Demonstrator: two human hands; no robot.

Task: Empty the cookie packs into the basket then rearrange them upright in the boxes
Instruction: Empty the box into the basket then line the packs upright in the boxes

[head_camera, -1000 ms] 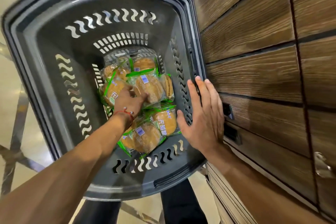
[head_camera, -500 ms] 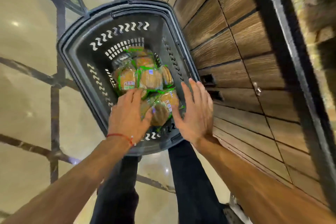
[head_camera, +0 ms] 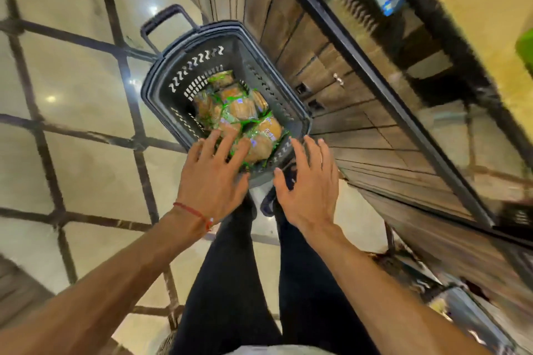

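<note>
Head view: the green-edged clear plastic cookie packs (head_camera: 239, 112) are lying flat in a heap inside the dark grey slotted plastic basket (head_camera: 155, 86). They are lying just ahead of the left hand (head_camera: 212, 179), whose fingers (head_camera: 212, 143) are spreading apart over the nearest pack and gripping nothing. The right hand (head_camera: 310, 187), splayed and empty too, is hovering by the near right corner, farther from the packs.

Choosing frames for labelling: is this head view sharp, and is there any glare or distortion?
Head view: motion blur smears the shelf; cookie packs in the basket look soft, labels unreadable; lights glare off the glossy floor; wide-angle bends straight edges; left hand and right hand are sharper.
</note>
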